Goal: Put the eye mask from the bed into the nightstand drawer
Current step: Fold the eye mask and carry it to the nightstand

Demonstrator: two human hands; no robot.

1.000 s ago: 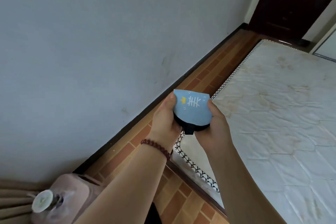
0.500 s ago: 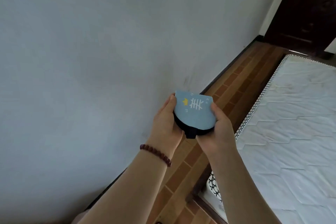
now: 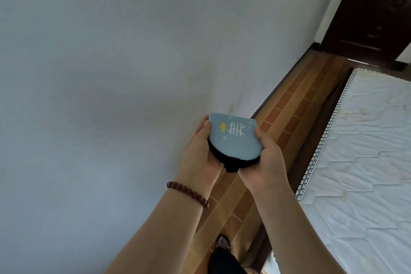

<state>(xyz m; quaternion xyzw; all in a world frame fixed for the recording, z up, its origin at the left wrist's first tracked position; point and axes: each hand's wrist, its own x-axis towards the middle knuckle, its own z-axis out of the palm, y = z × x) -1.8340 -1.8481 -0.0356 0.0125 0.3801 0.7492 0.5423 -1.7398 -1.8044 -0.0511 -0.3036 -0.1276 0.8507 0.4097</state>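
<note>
The eye mask point(image 3: 233, 140) is folded in half, light blue with a white fishbone and a small yellow crown, black underneath with a black strap hanging at its near edge. Both hands hold it in front of me above the floor strip. My left hand point(image 3: 198, 153) cups its left side, thumb on the blue face. My right hand point(image 3: 264, 160) grips its right side. A bead bracelet point(image 3: 188, 192) circles the left wrist. The nightstand and its drawer are out of view.
A plain grey-white wall point(image 3: 111, 73) fills the left. A narrow strip of brown brick-pattern floor point(image 3: 287, 113) runs between wall and bed. The bare white quilted mattress point(image 3: 360, 162) lies at right. A dark wooden door point(image 3: 375, 11) stands at the far end. My foot point(image 3: 222, 246) shows below.
The view has swung left toward the wall, so the mattress slid to the right edge and the pinkish object at lower left left the view. Both hands keep the same hold on the mask.
</note>
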